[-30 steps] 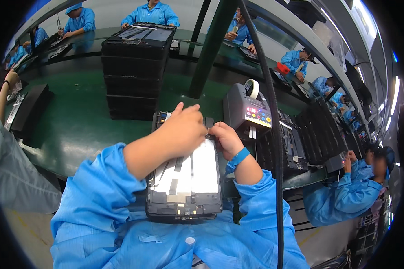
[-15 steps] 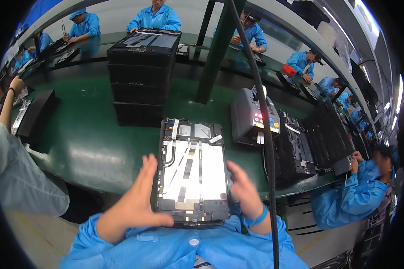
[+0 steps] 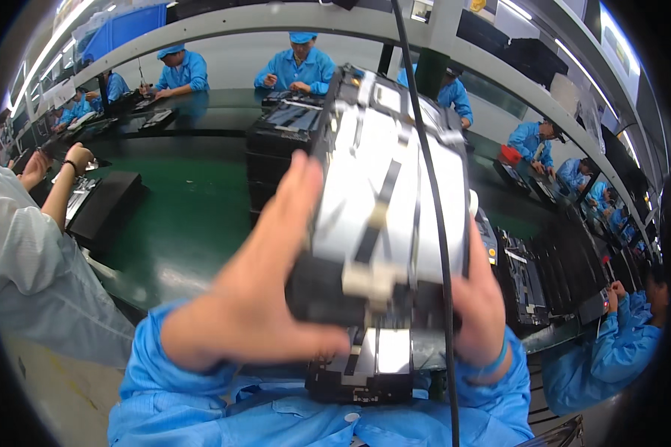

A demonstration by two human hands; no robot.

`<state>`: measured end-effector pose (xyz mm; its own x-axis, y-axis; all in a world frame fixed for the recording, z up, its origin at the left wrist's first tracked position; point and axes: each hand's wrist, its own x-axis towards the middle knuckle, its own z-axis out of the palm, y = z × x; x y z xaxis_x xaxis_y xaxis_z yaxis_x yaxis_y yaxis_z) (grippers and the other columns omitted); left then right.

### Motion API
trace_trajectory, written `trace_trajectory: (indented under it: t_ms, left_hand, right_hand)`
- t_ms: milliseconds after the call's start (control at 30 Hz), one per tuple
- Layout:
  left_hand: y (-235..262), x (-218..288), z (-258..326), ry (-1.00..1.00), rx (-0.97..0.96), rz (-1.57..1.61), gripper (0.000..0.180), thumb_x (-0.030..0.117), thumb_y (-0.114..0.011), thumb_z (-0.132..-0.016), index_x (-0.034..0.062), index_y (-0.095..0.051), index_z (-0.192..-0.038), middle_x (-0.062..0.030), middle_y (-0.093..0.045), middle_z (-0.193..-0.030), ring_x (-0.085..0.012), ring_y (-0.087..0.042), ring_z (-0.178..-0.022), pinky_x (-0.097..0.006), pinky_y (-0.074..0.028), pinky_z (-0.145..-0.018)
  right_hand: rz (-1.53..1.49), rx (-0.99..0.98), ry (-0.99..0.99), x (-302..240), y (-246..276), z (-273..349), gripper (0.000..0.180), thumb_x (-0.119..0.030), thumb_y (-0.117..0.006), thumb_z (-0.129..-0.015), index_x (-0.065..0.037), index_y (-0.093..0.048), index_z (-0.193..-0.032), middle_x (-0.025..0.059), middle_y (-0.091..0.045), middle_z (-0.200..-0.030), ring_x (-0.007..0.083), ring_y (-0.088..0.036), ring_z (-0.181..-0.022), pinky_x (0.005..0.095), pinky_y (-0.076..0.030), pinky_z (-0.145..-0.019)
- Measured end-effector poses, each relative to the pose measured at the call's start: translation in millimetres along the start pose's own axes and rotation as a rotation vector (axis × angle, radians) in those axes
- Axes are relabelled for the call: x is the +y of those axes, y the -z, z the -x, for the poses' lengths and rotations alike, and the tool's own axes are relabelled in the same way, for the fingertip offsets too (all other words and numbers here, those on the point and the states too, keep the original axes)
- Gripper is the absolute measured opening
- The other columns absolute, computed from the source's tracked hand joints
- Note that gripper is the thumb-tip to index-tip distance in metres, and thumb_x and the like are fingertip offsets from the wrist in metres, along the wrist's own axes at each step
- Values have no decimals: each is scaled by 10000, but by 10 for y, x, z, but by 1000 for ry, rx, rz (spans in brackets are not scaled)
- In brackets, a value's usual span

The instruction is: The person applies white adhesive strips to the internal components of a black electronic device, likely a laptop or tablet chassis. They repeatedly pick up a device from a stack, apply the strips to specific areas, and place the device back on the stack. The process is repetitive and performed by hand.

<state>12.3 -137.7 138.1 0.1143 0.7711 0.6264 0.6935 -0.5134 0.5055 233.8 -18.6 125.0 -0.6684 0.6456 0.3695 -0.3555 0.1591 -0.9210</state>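
While fingers of the bare left hand and right hand clamp the black-edged, silver-backed rectangular panel by its sides, its long axis runs forward between them.

Head-worn fisheye view — close overhead; downward and outward across the green workbench
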Motion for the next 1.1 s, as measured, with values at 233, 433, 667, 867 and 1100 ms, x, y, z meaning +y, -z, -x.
trace_trajectory:
  t_ms: [233, 433, 667, 867, 1100]
  left_hand:
    - [744, -1021, -854, 227, 107, 277, 1144, 101, -865, -506, -85, -221, -1432, -200, -312, -1471, -244, -310, -1357, -298, -207, -1110]
    - [893, -1726, -1032, 346, 138, 386, 1099, 23, -815, -525, -101, -202, -1428, -231, -306, -1465, -277, -301, -1365, -327, -216, -1114]
    - [867, -2067, -921, 316, 205, 522, 998, 114, -838, -608, -81, -279, -1413, -195, -368, -1436, -256, -368, -1317, -330, -269, -1094]
    - [721, -1916, -807, 271, 287, 398, 869, 108, -808, -693, -55, -330, -1399, -172, -443, -1375, -226, -464, -1229, -313, -361, -1032]
    - [680, -2009, -764, 242, 367, 184, 651, 102, -714, -804, -31, -404, -1361, -140, -505, -1316, -205, -481, -1199, -311, -371, -1017]
  right_hand:
    - [-17, 3, -65, 169, -111, -1680, 310, -176, -572, -858, -25, -523, -1124, 80, -604, -1002, 143, -568, -942, 297, -447, -827]
    - [87, 13, -83, 620, -144, -2393, 376, -242, -621, -844, -21, -504, -1124, 92, -574, -1013, 168, -533, -954, 315, -418, -869]
    - [105, 4, -204, 612, -228, -2286, 780, -412, -610, -863, 14, -282, -1428, 165, -404, -1405, 215, -368, -1301, 302, -261, -1073]
    - [222, -138, -147, 412, -28, -1809, 784, -398, -590, -894, 47, -242, -1437, 160, -347, -1450, 229, -293, -1355, 327, -188, -1115]
    - [423, -17, 90, 281, 482, -625, 383, -151, -586, -881, 18, -520, -1218, 110, -579, -1183, 173, -533, -1098, 302, -401, -958]
